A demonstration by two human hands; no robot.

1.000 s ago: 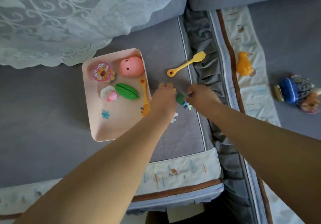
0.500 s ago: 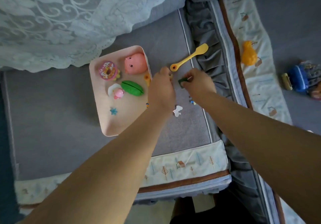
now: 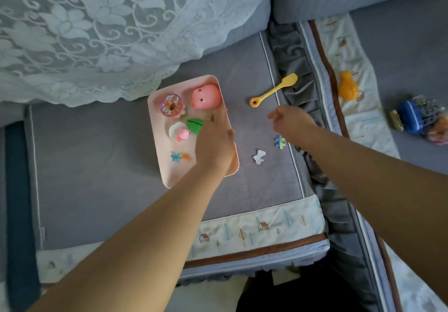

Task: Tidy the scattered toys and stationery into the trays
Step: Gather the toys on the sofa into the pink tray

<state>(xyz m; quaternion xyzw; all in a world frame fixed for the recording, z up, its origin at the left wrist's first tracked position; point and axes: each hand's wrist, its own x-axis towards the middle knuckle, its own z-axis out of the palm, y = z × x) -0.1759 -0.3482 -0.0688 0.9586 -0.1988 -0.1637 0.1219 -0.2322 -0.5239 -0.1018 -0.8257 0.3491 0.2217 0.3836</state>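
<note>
Toys still loose on the grey cushion (image 3: 116, 166) look light and easy: the yellow spoon (image 3: 274, 90), just beyond the right hand (image 3: 289, 124), seems stiff plastic, best pinched at its thin handle; the white cut-out piece (image 3: 259, 157) and the blue-and-yellow snowflake piece (image 3: 280, 141), just on the near side of that hand, look flat and thin, so fingertips would have to pick them up by their edges. Right hand hovers above the cushion, fingers loosely curled and parted, holding nothing I can see. Left hand (image 3: 214, 142) lies flat over the right side of the pink tray (image 3: 157, 147), fingers stretched towards the green leaf (image 3: 194, 125); whether anything sits under its palm I cannot tell
</note>
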